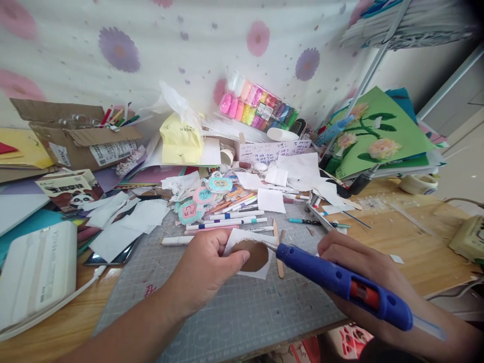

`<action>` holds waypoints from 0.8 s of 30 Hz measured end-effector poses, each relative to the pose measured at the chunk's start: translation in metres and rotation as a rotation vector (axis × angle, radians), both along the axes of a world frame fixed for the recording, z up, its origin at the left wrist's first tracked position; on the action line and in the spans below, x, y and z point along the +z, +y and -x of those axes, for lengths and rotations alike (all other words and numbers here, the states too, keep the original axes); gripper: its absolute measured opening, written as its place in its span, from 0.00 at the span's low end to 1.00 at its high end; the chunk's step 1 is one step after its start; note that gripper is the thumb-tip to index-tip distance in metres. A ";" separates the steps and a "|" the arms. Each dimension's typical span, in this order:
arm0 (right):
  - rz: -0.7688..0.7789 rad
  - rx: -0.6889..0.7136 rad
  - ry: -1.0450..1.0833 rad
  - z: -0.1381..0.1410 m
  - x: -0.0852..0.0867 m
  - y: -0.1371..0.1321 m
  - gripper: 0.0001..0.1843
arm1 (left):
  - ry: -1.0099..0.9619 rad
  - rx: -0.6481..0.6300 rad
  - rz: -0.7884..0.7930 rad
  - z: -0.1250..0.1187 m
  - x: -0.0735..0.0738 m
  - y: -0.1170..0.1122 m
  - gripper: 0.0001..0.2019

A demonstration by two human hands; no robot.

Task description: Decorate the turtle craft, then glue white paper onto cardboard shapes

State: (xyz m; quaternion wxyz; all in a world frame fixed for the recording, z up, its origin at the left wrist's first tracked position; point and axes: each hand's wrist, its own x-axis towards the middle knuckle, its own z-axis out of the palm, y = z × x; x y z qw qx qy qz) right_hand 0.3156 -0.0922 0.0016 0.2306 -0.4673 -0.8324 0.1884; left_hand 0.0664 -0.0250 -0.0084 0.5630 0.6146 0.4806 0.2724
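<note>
My left hand (212, 264) pinches a brown cardboard disc (257, 256) lying over a square of white paper (264, 273), thumb on top. In my right hand (351, 262) is a blue hot glue gun (321, 272), its nozzle at the upper right rim of the disc. A clear glue stick (429, 326) sticks out of the gun's back end. The fingers of the right hand are partly hidden behind the gun. Just beyond the disc a wooden craft stick (279, 252) rests on the grey cutting mat (234, 317).
Several markers (234, 222) and small pastel crafts (204, 195) lie behind the hands. Loose white paper pieces (271, 200) are scattered around. A cardboard box (91, 143) stands at the back left, a white device (40, 277) with a cable at the left. Scissors (319, 218) lie close to the right hand.
</note>
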 end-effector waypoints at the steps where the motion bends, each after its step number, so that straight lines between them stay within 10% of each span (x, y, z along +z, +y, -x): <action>1: 0.012 0.003 0.000 0.000 0.000 0.000 0.09 | 0.005 0.000 0.004 0.000 0.000 0.000 0.07; 24: -0.011 0.007 -0.041 -0.006 -0.002 -0.003 0.10 | -0.186 0.029 0.105 0.002 -0.004 0.004 0.07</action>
